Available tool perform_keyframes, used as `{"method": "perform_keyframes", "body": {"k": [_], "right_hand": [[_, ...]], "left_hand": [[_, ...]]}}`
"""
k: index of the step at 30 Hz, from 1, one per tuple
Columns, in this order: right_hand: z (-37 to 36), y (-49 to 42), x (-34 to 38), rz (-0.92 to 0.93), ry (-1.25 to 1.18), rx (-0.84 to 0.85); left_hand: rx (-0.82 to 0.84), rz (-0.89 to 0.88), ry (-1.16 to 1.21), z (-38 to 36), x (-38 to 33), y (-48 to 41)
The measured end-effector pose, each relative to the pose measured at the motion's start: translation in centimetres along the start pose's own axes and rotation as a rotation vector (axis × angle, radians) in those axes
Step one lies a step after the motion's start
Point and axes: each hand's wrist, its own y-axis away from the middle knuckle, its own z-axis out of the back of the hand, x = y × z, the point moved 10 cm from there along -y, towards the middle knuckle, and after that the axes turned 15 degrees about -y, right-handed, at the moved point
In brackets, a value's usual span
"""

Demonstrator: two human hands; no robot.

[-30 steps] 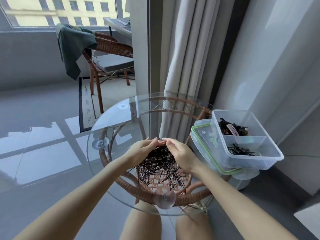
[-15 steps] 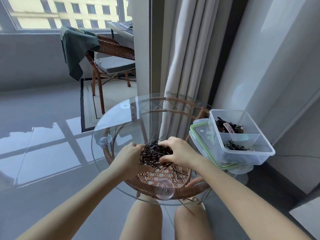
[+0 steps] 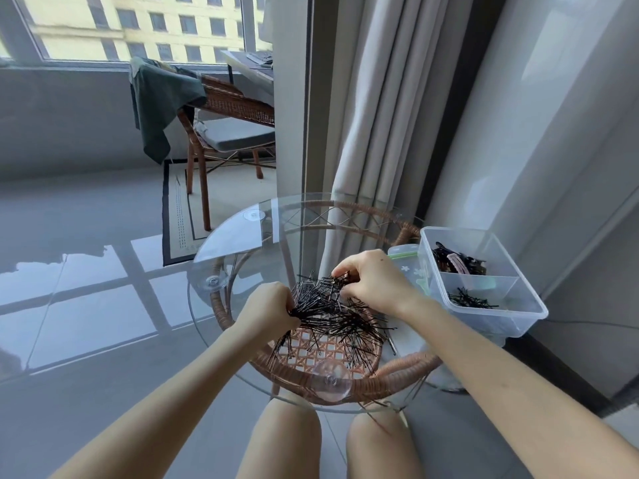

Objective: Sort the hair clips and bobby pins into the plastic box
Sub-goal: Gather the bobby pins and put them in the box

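Observation:
A big heap of black bobby pins (image 3: 340,318) lies on the round glass table (image 3: 242,243). My left hand (image 3: 268,311) clutches a bunch of these pins at the heap's left side. My right hand (image 3: 373,281) pinches pins at the heap's top right. To the right stands the clear plastic box (image 3: 525,326) with two compartments: the far one holds dark hair clips (image 3: 456,262), the near one a few bobby pins (image 3: 470,300).
The box rests on its green-rimmed lid (image 3: 406,262) at the table's right edge. A curtain (image 3: 377,115) and wall rise behind the table. A wicker chair (image 3: 224,133) with a green cloth stands at the back left. My knees are under the table's near edge.
Both hands have closed into the pin heap and bunched it together; the left hand now grips a bundle. The camera has shifted slightly.

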Motion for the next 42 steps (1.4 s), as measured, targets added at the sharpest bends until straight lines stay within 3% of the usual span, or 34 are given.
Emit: {"method": "perform_keyframes", "body": {"k": [13,21,31,42], "right_hand": [[9.2,1.4,0.6,-0.013,-0.190,-0.140],[17.2,5.2,-3.7,-0.092,-0.232,-0.184],[17.2,7.8,-10.7,-0.277,-0.021,-0.008],[12.4,6.3,-11.5,-0.296,0.313,0.315]], "left_hand": [[-0.029,0.077,0.097,1.8,1.0,-0.6],[-0.068,0.072,0.107,2.5,1.0,-1.1],[-0.070,0.053,0.053,2.7,0.6,-1.0],[-0.101,0.051,0.060,4.6,0.3,-0.6]]}}
